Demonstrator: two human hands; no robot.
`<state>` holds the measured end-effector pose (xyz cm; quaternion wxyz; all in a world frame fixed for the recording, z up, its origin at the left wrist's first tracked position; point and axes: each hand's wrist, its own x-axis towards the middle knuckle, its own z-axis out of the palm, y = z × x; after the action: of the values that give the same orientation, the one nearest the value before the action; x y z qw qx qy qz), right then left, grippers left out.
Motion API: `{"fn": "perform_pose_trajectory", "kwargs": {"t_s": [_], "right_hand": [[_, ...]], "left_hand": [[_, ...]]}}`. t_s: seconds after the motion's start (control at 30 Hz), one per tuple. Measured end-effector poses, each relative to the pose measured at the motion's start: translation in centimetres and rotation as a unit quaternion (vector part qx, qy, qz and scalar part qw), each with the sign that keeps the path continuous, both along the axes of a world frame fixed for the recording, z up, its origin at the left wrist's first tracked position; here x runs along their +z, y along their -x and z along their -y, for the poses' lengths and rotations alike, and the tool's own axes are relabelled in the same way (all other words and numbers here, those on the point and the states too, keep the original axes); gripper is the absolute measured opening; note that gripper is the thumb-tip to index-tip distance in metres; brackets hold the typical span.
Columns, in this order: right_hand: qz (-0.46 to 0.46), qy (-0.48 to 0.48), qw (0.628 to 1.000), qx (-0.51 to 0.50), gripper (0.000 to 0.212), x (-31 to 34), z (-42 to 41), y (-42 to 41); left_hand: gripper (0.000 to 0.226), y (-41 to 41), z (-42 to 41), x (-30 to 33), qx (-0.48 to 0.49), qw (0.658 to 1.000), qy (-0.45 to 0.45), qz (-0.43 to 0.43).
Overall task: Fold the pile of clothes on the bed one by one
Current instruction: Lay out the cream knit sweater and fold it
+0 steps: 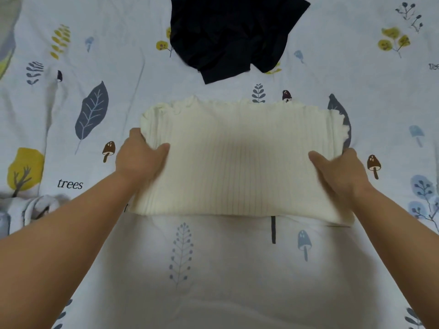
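A cream ribbed garment [240,160] lies folded into a wide rectangle in the middle of the bed, its frilled edge at the far side. My left hand [140,157] grips its left edge, thumb on top and fingers tucked underneath. My right hand [339,169] grips the right edge the same way. A crumpled dark navy garment [228,34] lies unfolded farther back, apart from the cream one.
The bed sheet [213,269] is white with printed leaves, trees and mushrooms. A bunched fold of the sheet [35,207] sits at the left, beside my left forearm. Something grey and yellow [7,32] shows at the top left corner.
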<state>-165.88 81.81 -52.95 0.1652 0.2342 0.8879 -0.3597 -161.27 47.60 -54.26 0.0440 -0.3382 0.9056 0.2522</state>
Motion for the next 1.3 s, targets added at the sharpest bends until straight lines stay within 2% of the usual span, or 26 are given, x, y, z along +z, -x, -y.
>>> {"fn": "perform_pose_trajectory", "kwargs": {"t_s": [0.1, 0.23, 0.33, 0.4, 0.47, 0.53, 0.6, 0.67, 0.7, 0.77, 0.87, 1.0, 1.07, 1.13, 1.17, 1.23, 1.3], "right_hand": [[0.004, 0.093, 0.996, -0.014, 0.053, 0.7, -0.2, -0.4], [-0.022, 0.109, 0.994, 0.02, 0.009, 3.3, -2.0, -1.6], [-0.02, 0.044, 0.997, 0.062, 0.015, 4.0, -3.4, -3.2], [0.004, -0.025, 0.997, 0.076, 0.022, 3.2, -3.3, -4.4], [0.004, -0.094, 0.994, 0.055, 0.04, 2.0, -2.3, -5.4], [-0.053, -0.151, 0.987, 0.014, 0.066, 1.9, -0.5, -6.8], [-0.161, -0.203, 0.963, 0.067, 0.072, 2.0, 2.2, -8.9], [-0.21, -0.234, 0.927, 0.203, 0.072, 1.4, 5.4, -11.5], [-0.189, -0.247, 0.908, 0.282, 0.072, 0.9, 6.4, -12.5], [-0.095, -0.278, 0.869, 0.398, 0.072, -0.4, 7.1, -13.2], [-0.021, -0.273, 0.866, 0.419, 0.073, -2.9, 5.5, -12.4], [-0.028, -0.249, 0.867, 0.43, 0.073, -2.8, 5.5, -11.8], [-0.073, -0.232, 0.884, 0.398, 0.067, -1.4, 5.0, -11.8], [-0.175, -0.235, 0.914, 0.282, 0.052, -0.2, 3.5, -11.7], [-0.194, -0.25, 0.927, 0.203, 0.045, 0.5, 2.4, -11.7], [-0.131, -0.18, 0.974, 0.044, 0.035, 1.7, 0.2, -11.5], [-0.008, -0.047, 0.995, -0.087, 0.041, 2.1, -1.5, -11.2]], "left_hand": [[0.046, -0.3, -0.4, 0.8, -0.041, 0.998, -0.005, -0.05], [0.034, -2.6, 0.5, 2.8, -0.066, 0.99, 0.016, -0.122], [0.037, -5.9, 1.0, 3.2, -0.072, 0.989, 0.052, -0.116], [0.04, -7.8, 0.2, 2.4, -0.062, 0.996, 0.039, -0.055], [0.05, -8.6, -1.3, 1.8, -0.015, 1.0, 0.024, 0.011], [0.065, -8.7, -3.0, 1.7, -0.01, 0.996, 0.092, -0.006], [0.069, -9.1, -5.6, 1.8, -0.103, 0.977, 0.165, -0.081], [0.069, -10.0, -8.6, 1.3, -0.264, 0.941, 0.186, -0.098], [0.068, -10.5, -9.6, 0.7, -0.333, 0.922, 0.184, -0.074], [0.07, -10.9, -10.0, -0.4, -0.388, 0.906, 0.167, 0.018], [0.075, -10.4, -8.5, -2.5, -0.342, 0.922, 0.159, 0.081], [0.076, -9.8, -8.6, -2.7, -0.333, 0.926, 0.141, 0.104], [0.077, -9.9, -8.8, -2.0, -0.335, 0.926, 0.133, 0.11], [0.072, -10.2, -9.0, -1.1, -0.349, 0.922, 0.135, 0.1], [0.068, -10.4, -9.1, -0.7, -0.363, 0.918, 0.135, 0.092], [0.062, -10.9, -9.2, 0.0, -0.389, 0.91, 0.119, 0.08], [0.059, -11.4, -9.2, 0.4, -0.405, 0.905, 0.097, 0.092]]}}
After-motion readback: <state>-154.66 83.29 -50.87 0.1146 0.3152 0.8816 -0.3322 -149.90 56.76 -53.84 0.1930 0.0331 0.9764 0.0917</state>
